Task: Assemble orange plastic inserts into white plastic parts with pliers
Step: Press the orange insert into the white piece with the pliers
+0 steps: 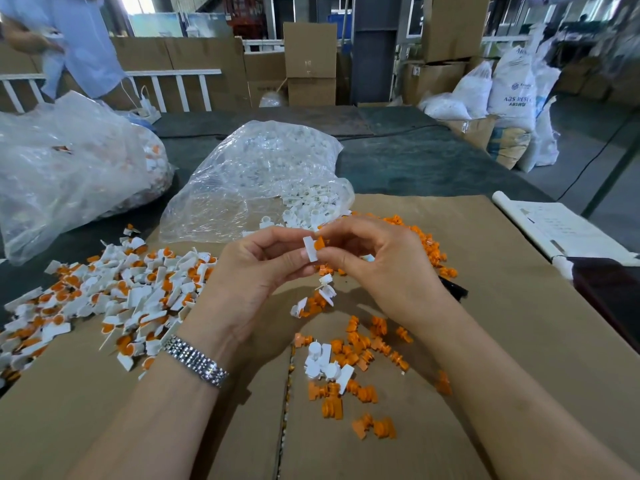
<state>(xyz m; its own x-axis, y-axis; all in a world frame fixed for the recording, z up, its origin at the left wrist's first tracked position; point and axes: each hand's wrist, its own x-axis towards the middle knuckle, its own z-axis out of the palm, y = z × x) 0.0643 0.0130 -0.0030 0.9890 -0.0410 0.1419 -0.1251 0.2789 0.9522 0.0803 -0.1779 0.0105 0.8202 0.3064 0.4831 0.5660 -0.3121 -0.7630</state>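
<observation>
My left hand (254, 271) pinches a white plastic part (310, 249) between thumb and fingers above the cardboard. My right hand (377, 268) pinches an orange insert (319, 242) and holds it against the white part's top. Loose orange inserts (360, 344) and a few white parts (323, 365) lie on the cardboard below my hands. More orange inserts (429, 247) lie behind my right hand. A black handle (453, 289), perhaps the pliers, shows just past my right wrist, mostly hidden.
A big pile of assembled white-and-orange pieces (104, 299) covers the left of the cardboard sheet (502, 306). A clear bag of white parts (270, 178) lies open behind my hands, another bag (69, 168) at far left. Paper sheets (554, 226) lie at right. A person (69, 39) stands far left.
</observation>
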